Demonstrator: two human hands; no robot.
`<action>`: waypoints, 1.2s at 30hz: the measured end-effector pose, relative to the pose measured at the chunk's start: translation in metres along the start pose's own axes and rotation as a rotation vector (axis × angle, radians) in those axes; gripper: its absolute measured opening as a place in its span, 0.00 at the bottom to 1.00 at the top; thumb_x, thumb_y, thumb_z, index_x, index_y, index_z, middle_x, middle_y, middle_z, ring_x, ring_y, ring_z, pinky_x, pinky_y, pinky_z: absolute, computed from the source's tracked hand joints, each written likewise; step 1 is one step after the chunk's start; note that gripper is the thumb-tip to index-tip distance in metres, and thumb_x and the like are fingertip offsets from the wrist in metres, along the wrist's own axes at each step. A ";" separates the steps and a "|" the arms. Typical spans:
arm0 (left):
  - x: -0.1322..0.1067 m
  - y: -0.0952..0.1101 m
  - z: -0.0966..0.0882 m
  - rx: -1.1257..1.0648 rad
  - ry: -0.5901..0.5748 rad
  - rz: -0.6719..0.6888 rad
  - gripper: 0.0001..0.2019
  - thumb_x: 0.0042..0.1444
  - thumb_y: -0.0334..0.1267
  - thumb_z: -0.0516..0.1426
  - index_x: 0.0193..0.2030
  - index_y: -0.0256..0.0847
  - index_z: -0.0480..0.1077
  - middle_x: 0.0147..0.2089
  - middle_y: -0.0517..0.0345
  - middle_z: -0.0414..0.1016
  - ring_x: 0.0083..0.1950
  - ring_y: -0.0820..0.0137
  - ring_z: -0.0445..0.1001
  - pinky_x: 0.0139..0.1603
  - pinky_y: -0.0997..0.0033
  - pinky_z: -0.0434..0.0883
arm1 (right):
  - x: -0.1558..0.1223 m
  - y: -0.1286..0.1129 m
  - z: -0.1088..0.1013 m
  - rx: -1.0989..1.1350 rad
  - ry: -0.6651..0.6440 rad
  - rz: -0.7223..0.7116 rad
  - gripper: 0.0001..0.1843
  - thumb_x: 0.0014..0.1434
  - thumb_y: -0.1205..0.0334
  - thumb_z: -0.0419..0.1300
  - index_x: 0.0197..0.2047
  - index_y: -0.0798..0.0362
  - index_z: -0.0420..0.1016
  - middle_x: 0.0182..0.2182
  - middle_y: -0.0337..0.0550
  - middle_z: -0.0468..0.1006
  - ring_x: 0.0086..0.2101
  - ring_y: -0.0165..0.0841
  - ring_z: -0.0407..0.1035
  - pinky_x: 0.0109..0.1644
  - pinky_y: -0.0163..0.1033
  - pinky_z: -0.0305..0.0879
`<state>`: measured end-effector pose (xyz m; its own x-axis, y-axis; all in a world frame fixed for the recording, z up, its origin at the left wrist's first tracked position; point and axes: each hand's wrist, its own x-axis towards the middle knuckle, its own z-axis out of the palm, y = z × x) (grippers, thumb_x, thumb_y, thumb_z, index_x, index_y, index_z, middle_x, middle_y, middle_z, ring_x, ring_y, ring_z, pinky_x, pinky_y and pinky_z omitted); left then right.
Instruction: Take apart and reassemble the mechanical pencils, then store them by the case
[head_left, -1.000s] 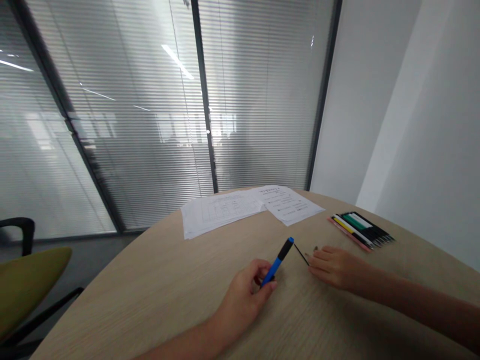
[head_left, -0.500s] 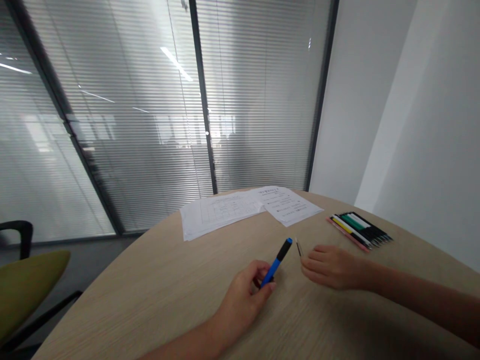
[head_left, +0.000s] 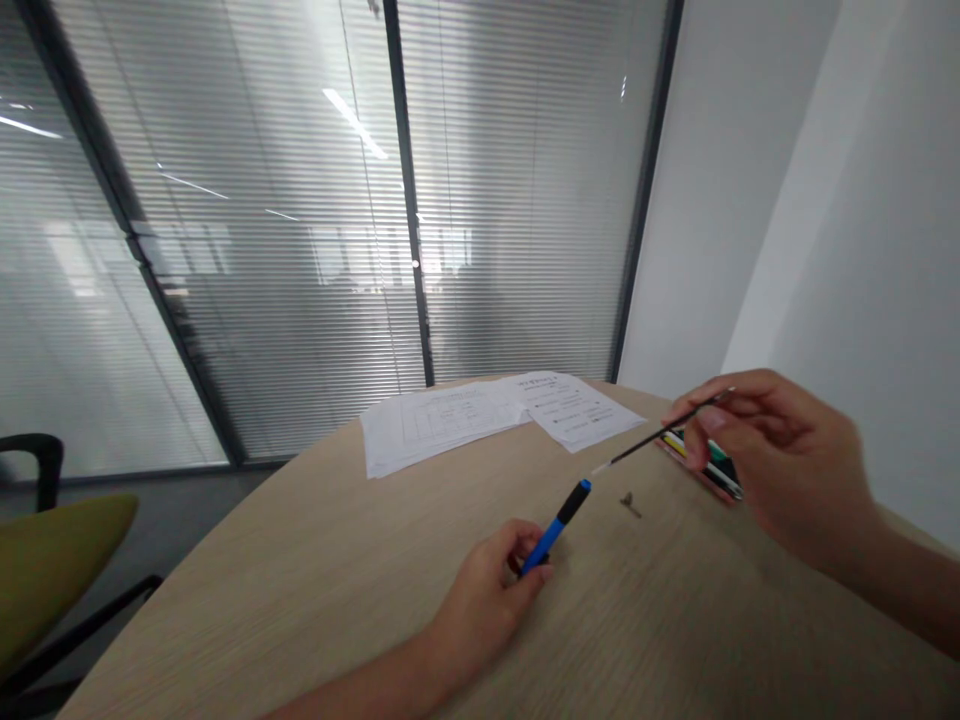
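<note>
My left hand (head_left: 495, 580) is closed around a blue pen barrel (head_left: 547, 540) with a black grip section, held slanted above the table. The barrel's blue-rimmed end points up and to the right. Pinched in the fingers of my right hand (head_left: 787, 450) is a thin dark pen refill (head_left: 660, 432). Its pale lower end sits very close to the barrel's upper end; whether they touch I cannot tell. On the table to the right of the barrel lies a small brownish-grey piece (head_left: 630, 504), too small to name.
Several pens (head_left: 709, 466) in a row lie at the right, partly covered by my right hand. Printed sheets (head_left: 450, 425) rest near the far edge of the round wooden table (head_left: 337, 560). A yellow-green chair (head_left: 60, 560) stands at left, beyond the table edge.
My right hand has risen and moved right from the tabletop, swinging the refill slantwise toward the barrel's end. The small piece on the table is now uncovered. My left hand has stayed nearly still.
</note>
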<state>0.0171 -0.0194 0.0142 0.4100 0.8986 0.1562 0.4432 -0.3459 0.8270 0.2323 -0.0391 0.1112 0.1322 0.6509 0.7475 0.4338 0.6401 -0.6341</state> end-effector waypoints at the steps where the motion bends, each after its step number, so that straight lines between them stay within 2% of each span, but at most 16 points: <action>1: 0.000 0.000 0.000 0.003 0.000 0.003 0.08 0.47 0.33 0.52 0.37 0.38 0.65 0.32 0.59 0.69 0.34 0.73 0.65 0.37 0.73 0.62 | -0.001 0.000 0.001 0.004 -0.022 0.004 0.03 0.51 0.62 0.55 0.31 0.51 0.68 0.23 0.37 0.72 0.16 0.24 0.61 0.13 0.30 0.56; 8: -0.001 0.002 -0.002 0.017 0.003 -0.007 0.08 0.47 0.33 0.52 0.37 0.39 0.65 0.32 0.60 0.68 0.34 0.73 0.64 0.36 0.74 0.62 | -0.005 -0.006 0.006 -0.026 -0.098 -0.036 0.02 0.50 0.66 0.54 0.29 0.52 0.67 0.18 0.35 0.69 0.13 0.22 0.58 0.11 0.28 0.51; 14: -0.001 0.003 -0.001 0.010 -0.006 -0.009 0.08 0.47 0.32 0.52 0.36 0.39 0.65 0.32 0.59 0.68 0.34 0.73 0.64 0.36 0.74 0.62 | -0.005 -0.003 0.006 -0.012 -0.045 -0.005 0.02 0.50 0.64 0.54 0.30 0.51 0.66 0.16 0.33 0.66 0.15 0.24 0.61 0.12 0.29 0.54; 21: -0.001 0.003 -0.002 0.017 -0.006 -0.021 0.08 0.47 0.32 0.52 0.36 0.39 0.64 0.32 0.59 0.68 0.33 0.73 0.64 0.36 0.73 0.62 | -0.004 -0.005 0.007 -0.004 -0.076 0.023 0.02 0.50 0.64 0.53 0.29 0.51 0.66 0.14 0.32 0.64 0.13 0.23 0.58 0.11 0.29 0.49; 28: -0.005 0.002 -0.001 0.014 0.001 0.005 0.09 0.47 0.33 0.51 0.37 0.39 0.64 0.31 0.59 0.68 0.33 0.73 0.64 0.36 0.73 0.62 | 0.002 -0.005 0.010 0.069 -0.113 0.102 0.05 0.49 0.61 0.55 0.29 0.53 0.66 0.18 0.35 0.69 0.15 0.24 0.61 0.16 0.30 0.58; 36: -0.007 -0.003 0.001 0.032 -0.006 0.018 0.09 0.47 0.33 0.51 0.37 0.40 0.65 0.32 0.60 0.69 0.33 0.73 0.65 0.36 0.74 0.62 | 0.006 0.003 0.012 0.130 -0.034 0.171 0.03 0.48 0.62 0.55 0.28 0.52 0.65 0.20 0.35 0.70 0.16 0.24 0.62 0.19 0.31 0.60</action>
<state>0.0135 -0.0250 0.0098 0.4228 0.8906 0.1675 0.4610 -0.3705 0.8064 0.2236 -0.0286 0.1114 0.1630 0.7663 0.6215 0.2887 0.5653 -0.7727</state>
